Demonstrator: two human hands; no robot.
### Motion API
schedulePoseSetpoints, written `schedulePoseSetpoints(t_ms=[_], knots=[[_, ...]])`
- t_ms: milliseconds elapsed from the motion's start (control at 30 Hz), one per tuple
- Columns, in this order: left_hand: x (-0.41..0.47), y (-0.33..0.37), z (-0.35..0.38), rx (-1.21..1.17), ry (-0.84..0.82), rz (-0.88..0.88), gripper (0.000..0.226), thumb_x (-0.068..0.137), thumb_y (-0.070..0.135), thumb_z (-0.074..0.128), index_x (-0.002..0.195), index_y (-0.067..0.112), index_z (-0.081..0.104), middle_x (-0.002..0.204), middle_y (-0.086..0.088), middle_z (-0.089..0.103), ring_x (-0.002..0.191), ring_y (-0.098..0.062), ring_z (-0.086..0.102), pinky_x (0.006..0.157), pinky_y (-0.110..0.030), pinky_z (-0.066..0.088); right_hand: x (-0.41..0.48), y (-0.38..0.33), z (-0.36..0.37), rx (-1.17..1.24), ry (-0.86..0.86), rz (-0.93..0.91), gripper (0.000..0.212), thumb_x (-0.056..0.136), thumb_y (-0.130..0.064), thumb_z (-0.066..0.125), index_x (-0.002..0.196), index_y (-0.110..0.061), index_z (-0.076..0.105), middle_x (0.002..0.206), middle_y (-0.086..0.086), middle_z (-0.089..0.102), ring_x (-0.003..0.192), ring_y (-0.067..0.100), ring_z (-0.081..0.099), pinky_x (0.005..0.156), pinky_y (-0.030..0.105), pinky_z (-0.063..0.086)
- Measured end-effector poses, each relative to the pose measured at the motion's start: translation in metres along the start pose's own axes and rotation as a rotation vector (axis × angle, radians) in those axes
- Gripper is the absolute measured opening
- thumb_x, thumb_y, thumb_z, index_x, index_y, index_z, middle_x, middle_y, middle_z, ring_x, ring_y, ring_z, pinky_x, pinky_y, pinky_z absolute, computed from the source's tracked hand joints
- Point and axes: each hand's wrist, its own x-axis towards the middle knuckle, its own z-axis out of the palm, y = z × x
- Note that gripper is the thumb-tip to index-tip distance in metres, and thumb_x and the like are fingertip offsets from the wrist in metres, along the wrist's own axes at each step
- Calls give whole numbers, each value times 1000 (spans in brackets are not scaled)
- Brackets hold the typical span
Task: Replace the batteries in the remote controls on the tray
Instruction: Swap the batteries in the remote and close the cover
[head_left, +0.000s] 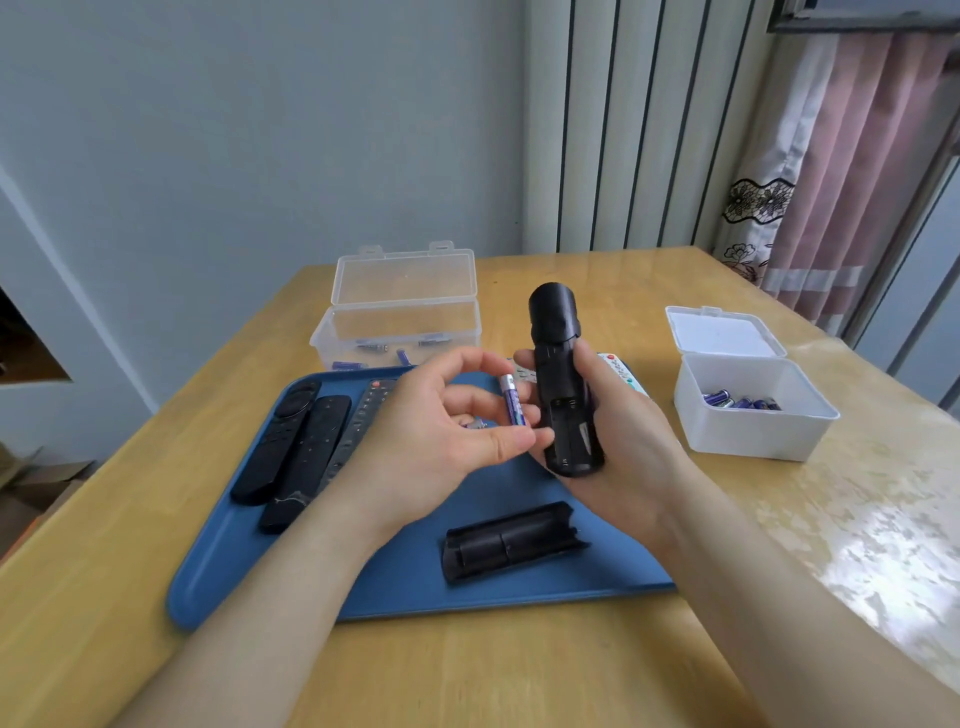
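Battery (511, 402): purple, pinched upright in left hand (447, 421) fingers. Remote (563, 384): black, compartment open, gripped by right hand (618, 441). Cover (511, 540): on tray (415, 587).

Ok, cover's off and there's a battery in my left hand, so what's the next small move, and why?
Probably slide the battery into the open compartment of the black remote and seat it. The left hand pinches it right beside the remote, the right hand grips the remote with the compartment facing the camera, and the cover lies on the tray.
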Motion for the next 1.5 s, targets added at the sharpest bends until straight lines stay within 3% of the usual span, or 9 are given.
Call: schedulePoseSetpoints(t_ms=[100,300,500,633,800,1067,1300,1433,1500], knots=[[-2,3,4,-26,70,50,42,73,1,79,102,27,61,85,-4,76,75,-37,64,87,-40,51,0,0,1,43,3,-19,47,102,-43,40,117,-6,65,89,11,64,78,21,57,73,29,44],[-5,5,22,-1,146,140,40,72,-1,79,94,30,66,76,0,74,59,-10,55,70,-29,46,0,3,3,-8,11,-60,45,98,-46,46,115,-11,70,103,12,65,100,27,59,111,51,36],[-5,-4,27,161,253,255,35,71,5,81,87,33,69,77,8,66,53,-3,44,59,-12,40,-2,5,8,-23,-17,-109,45,99,-47,44,122,-15,66,106,14,64,102,30,60,105,50,41],[-2,-9,22,303,320,341,35,68,9,85,92,30,72,86,12,62,64,1,53,64,-9,40,-5,5,12,4,-11,-146,45,101,-42,42,126,-10,61,93,9,64,81,19,61,77,30,50],[0,-16,17,442,282,453,33,69,19,85,100,24,75,94,3,66,82,2,59,72,-10,43,-7,4,13,45,4,-167,42,102,-37,43,122,-5,60,96,12,66,75,18,65,65,27,54],[2,-25,16,669,280,599,36,77,36,75,110,22,73,96,18,51,82,10,52,72,-4,37,-9,0,12,42,43,-167,41,102,-36,44,121,-4,60,94,10,69,91,25,66,75,33,58],[3,-31,16,974,300,733,25,91,24,61,113,26,72,95,4,58,67,-6,24,52,-23,37,-7,-7,9,111,61,-173,42,103,-35,43,123,-3,57,101,14,71,85,21,72,84,36,58],[0,-31,18,965,275,658,28,91,28,55,114,28,70,97,8,57,70,-2,37,53,-30,48,-8,-8,6,130,46,-132,28,100,-25,50,117,-4,58,110,16,70,100,24,71,91,40,55],[-1,-27,21,845,274,587,25,91,29,54,109,27,71,92,12,57,69,0,46,60,-20,46,-10,-10,5,68,0,-117,18,90,-5,57,108,-1,59,111,18,69,106,25,70,96,43,52]])
